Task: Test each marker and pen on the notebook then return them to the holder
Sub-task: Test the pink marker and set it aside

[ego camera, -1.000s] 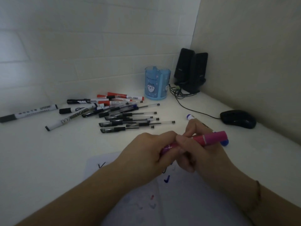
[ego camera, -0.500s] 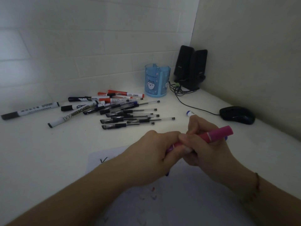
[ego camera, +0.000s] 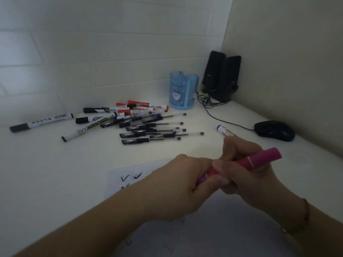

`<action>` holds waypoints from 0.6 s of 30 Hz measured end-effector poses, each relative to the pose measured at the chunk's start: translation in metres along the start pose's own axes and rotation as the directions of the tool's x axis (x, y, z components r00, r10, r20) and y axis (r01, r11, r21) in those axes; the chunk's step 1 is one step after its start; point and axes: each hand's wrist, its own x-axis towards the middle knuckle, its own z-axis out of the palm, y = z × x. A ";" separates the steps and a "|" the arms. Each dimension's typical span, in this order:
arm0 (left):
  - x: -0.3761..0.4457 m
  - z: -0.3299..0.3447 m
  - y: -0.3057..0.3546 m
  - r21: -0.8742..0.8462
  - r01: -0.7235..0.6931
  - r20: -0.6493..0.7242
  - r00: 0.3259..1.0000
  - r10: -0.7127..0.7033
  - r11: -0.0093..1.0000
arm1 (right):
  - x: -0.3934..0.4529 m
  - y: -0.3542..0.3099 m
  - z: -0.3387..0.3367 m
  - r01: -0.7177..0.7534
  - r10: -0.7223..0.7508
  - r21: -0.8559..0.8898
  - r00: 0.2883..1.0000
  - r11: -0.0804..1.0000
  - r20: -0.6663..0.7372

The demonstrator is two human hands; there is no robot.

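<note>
both hands (ego camera: 219, 180) gripping pink marker (ego camera: 259, 160) over notebook (ego camera: 118, 182)

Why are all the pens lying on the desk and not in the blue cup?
They look spilled: the pens and markers lie jumbled beside the blue holder, which looks empty. One blue-tipped marker lies apart near the mouse.

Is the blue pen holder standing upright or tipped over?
Upright: the blue pen holder stands on its base on the table, open rim facing up.
</note>
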 end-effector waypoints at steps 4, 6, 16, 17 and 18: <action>-0.003 0.000 0.000 -0.054 0.006 0.044 0.999 -0.004 0.999 | -0.001 -0.002 0.001 0.011 -0.011 -0.061 1.000 0.998 0.005; -0.002 -0.001 0.000 -0.113 0.014 0.077 0.997 -0.006 0.994 | -0.002 -0.004 -0.001 0.022 -0.021 -0.098 1.000 0.995 0.011; 0.003 0.003 -0.016 -0.173 0.018 -0.002 1.000 -0.019 0.985 | 0.000 0.004 -0.006 0.137 -0.151 -0.308 0.988 0.941 -0.022; 0.004 0.004 -0.016 -0.125 0.006 -0.041 0.999 -0.011 0.992 | 0.000 0.005 -0.007 0.149 -0.166 -0.304 0.986 0.941 -0.029; 0.004 0.005 -0.015 -0.074 0.005 -0.067 0.998 -0.010 0.997 | 0.000 0.007 -0.008 0.169 -0.185 -0.271 0.982 0.948 -0.035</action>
